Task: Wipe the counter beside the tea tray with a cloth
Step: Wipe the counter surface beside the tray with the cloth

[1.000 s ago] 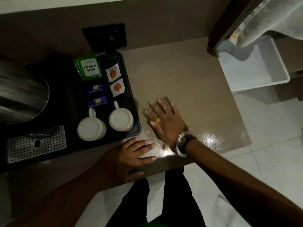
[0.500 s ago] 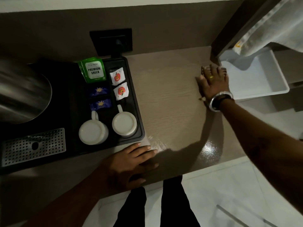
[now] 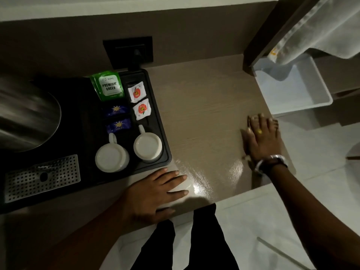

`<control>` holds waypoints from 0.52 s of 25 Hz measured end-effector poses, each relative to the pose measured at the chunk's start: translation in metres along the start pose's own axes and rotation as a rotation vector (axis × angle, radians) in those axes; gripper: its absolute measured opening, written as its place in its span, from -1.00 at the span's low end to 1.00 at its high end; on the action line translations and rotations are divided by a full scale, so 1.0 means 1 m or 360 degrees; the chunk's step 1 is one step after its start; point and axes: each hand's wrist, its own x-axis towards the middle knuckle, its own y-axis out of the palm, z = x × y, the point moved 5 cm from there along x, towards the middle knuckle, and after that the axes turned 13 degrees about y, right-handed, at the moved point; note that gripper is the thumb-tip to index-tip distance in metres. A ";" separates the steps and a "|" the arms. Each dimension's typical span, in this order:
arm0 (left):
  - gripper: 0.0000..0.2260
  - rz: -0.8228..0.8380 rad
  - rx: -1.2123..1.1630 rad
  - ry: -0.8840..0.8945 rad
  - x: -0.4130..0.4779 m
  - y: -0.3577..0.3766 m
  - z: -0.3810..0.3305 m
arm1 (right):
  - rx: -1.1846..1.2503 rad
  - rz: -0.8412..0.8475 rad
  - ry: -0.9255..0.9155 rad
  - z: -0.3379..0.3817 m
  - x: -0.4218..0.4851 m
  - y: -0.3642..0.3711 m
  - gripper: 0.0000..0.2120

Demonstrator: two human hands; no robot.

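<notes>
The pale wood counter (image 3: 204, 117) lies to the right of the black tea tray (image 3: 163, 137). My right hand (image 3: 263, 139) presses flat on a cloth (image 3: 245, 133) near the counter's right edge; only dark slivers of the cloth show beside my fingers and wrist. A watch sits on that wrist. My left hand (image 3: 155, 191) rests palm down, fingers spread, on the counter's front edge just below the tray's corner, holding nothing. A wet sheen shows on the counter between the two hands.
The tray holds two white cups (image 3: 148, 146), tea sachets (image 3: 108, 85) and a steel kettle (image 3: 25, 114) beside a perforated drip plate (image 3: 42, 178). A wall socket (image 3: 128, 51) sits behind. A white open drawer (image 3: 292, 88) and hanging towel (image 3: 311, 28) are at right.
My right hand swept the cloth from beside the tray to the counter's far right corner, then back toward me along the right edge. My left hand stayed put.
</notes>
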 end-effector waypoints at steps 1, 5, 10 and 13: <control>-0.41 0.0001 0.0017 0.0015 0.000 0.000 0.000 | 0.0038 -0.0004 0.0052 0.021 0.001 0.004 -0.42; -0.41 -0.0009 0.0033 0.0040 0.000 -0.006 -0.004 | -0.0069 0.0086 -0.0747 0.126 -0.095 0.052 -0.47; -0.39 -0.0040 0.0026 0.0042 -0.001 -0.005 -0.004 | -0.0196 0.0182 -0.1073 0.065 -0.172 0.068 -0.43; -0.39 -0.0013 0.0012 0.0032 0.001 -0.006 -0.005 | -0.0209 0.0188 -0.0902 0.035 -0.153 0.056 -0.36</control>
